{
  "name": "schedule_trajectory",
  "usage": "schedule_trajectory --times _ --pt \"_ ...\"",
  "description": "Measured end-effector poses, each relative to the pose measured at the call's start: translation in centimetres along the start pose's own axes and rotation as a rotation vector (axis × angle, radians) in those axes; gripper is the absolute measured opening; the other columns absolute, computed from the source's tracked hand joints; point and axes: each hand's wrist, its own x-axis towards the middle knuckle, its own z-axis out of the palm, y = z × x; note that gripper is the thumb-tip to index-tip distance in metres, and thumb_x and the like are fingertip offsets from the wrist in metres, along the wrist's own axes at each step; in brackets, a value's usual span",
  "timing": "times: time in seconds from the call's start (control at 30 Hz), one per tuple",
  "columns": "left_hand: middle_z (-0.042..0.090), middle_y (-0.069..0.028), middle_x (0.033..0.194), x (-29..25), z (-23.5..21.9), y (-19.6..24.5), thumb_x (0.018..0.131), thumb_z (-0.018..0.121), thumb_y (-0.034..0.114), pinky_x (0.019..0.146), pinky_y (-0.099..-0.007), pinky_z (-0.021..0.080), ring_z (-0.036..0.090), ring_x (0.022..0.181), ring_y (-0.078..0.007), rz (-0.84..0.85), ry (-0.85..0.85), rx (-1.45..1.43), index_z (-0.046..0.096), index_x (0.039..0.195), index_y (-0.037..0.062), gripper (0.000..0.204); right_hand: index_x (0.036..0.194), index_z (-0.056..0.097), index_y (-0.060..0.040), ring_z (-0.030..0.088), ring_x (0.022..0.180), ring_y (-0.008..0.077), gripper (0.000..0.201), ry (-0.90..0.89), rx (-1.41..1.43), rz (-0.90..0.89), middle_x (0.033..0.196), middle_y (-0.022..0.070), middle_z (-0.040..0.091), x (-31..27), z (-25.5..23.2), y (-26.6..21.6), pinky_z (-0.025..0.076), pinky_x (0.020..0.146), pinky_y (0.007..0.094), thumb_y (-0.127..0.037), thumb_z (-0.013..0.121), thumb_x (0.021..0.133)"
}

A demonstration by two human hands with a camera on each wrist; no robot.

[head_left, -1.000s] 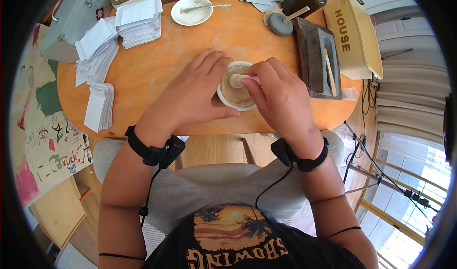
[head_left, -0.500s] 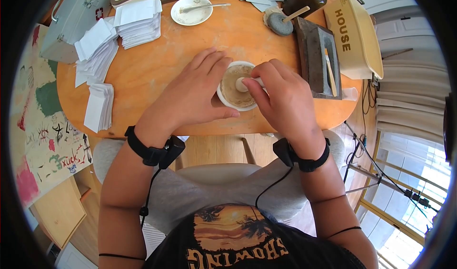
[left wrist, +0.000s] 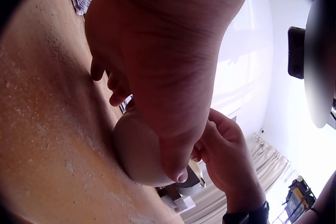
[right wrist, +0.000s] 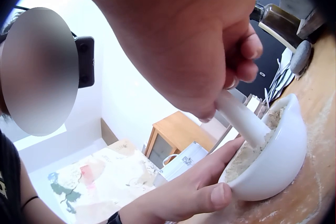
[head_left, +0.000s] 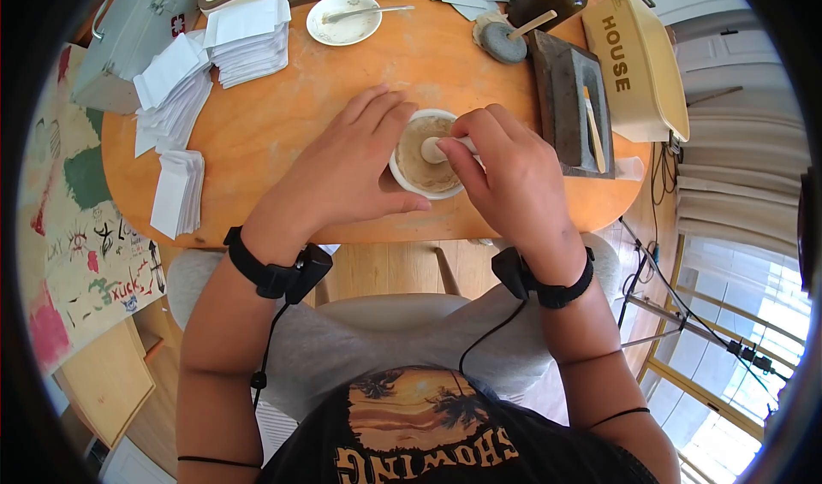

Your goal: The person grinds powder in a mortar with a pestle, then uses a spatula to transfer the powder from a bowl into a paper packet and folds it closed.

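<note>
A white mortar with a pouring lip, seen from the side in the right wrist view, stands near the table's front edge. Pale beige powder coats its inside. My left hand holds the mortar from the left, the thumb at its near side and the fingers toward its far side. From the right, my right hand grips the handle of a white pestle, whose rounded head sits in the powder, tilted toward that hand. The fingers hide the top of the handle.
On the table are stacks of white paper packets at left and a small plate with a stick across it at the back. To the right lie a dark stone slab, a grey round stone and a cream HOUSE box.
Inside the mortar the pestle head has shifted slightly right and nearer the body, my right hand moving with it. My left hand and the mortar have stayed put.
</note>
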Motion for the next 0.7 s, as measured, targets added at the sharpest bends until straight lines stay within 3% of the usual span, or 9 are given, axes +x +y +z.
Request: schedule_trajectory --times 0.7 --pt "0.049 -0.0266 0.167 -0.08 -0.02 -0.02 0.077 0.098 0.044 0.133 -0.0511 0.037 0.037 0.163 -0.0469 0.004 0.006 0.006 0.047 0.161 -0.0052 0.110 0.100 0.071 -0.0076 0.069 0.082 0.0356 0.018 0.003 0.055 0.023 0.089 0.0106 0.065 0.12 -0.13 -0.08 0.056 0.070 0.0473 -0.020 0.083 0.098"
